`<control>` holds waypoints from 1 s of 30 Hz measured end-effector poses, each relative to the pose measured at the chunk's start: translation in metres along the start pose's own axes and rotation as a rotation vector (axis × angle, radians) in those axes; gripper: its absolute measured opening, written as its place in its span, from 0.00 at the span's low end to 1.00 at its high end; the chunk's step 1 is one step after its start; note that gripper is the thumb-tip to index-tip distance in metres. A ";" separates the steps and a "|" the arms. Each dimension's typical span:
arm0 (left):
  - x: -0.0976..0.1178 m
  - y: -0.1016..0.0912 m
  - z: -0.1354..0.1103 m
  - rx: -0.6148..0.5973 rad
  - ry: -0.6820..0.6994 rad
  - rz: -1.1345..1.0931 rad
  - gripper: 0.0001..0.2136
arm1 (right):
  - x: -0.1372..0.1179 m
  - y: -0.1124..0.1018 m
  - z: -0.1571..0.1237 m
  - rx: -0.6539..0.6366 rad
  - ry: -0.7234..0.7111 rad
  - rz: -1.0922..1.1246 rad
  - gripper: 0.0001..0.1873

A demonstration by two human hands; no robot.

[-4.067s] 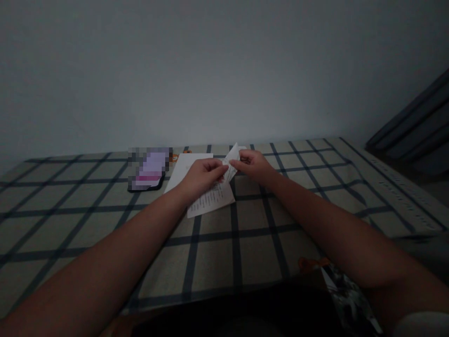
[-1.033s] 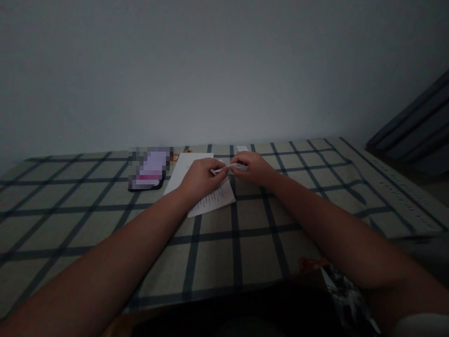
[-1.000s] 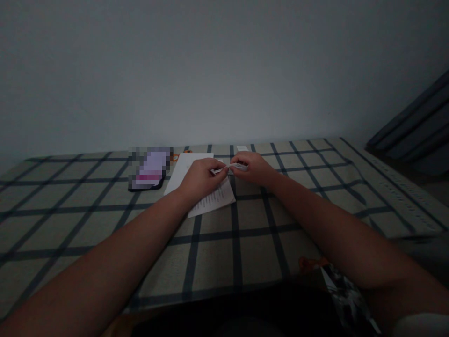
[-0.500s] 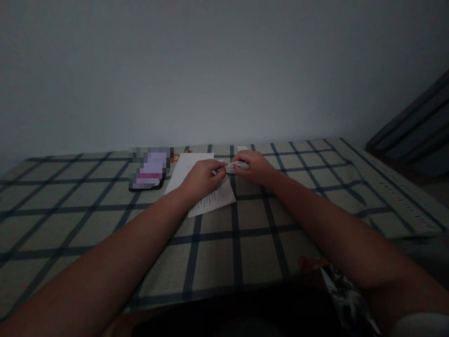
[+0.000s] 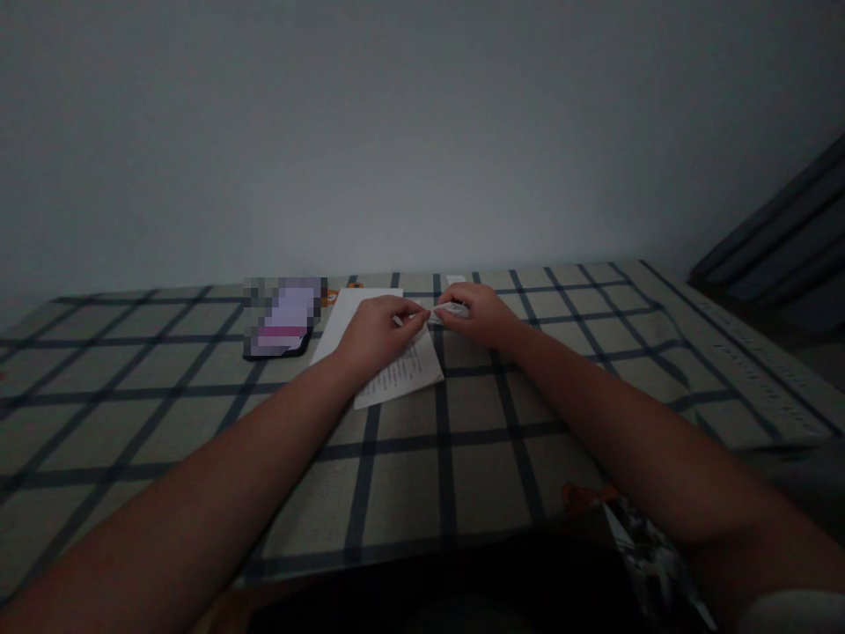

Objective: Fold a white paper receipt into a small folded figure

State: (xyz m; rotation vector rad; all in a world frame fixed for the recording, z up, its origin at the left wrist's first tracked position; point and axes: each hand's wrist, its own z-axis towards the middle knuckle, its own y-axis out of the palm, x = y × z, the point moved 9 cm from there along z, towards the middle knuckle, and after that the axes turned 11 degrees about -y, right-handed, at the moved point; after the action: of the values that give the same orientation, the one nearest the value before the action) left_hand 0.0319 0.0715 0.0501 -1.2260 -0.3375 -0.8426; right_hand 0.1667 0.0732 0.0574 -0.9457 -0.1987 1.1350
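Note:
Between my two hands, just above the tabletop, is a narrow, crumpled strip of white paper (image 5: 455, 309) that looks twisted. My right hand (image 5: 479, 310) is closed around its right part. Thumb and fingertips of my left hand (image 5: 383, 328) pinch its left end. Under and beside my left hand lies a white sheet with printed text (image 5: 413, 367), partly covered by that hand.
A checked cloth (image 5: 409, 467) covers the table. To the left lies a phone (image 5: 290, 313) with a lit, blurred screen. A small white piece (image 5: 455, 279) lies behind my right hand. The wall (image 5: 422, 141) rises along the far edge; dark folded fabric (image 5: 785, 224) is at the right.
My left fingertips have shifted slightly right, closer to my right hand, and less of the paper strip shows between the hands. The right hand, sheet and phone stay in place.

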 end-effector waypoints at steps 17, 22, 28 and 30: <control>0.001 0.006 -0.001 -0.041 0.049 0.026 0.11 | 0.000 0.008 -0.001 -0.038 -0.029 -0.025 0.12; 0.003 0.005 -0.001 -0.038 0.071 0.059 0.10 | -0.004 0.006 0.001 -0.022 -0.038 -0.012 0.12; 0.001 0.009 0.002 -0.087 0.098 0.046 0.12 | 0.001 0.005 0.001 -0.023 -0.031 -0.050 0.12; 0.002 0.011 0.002 -0.106 0.108 0.053 0.13 | 0.004 0.005 0.000 -0.032 -0.013 -0.052 0.12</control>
State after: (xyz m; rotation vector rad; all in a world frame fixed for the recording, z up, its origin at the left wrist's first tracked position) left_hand 0.0411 0.0738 0.0445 -1.2771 -0.1741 -0.8858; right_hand 0.1647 0.0772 0.0523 -0.9560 -0.2514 1.0934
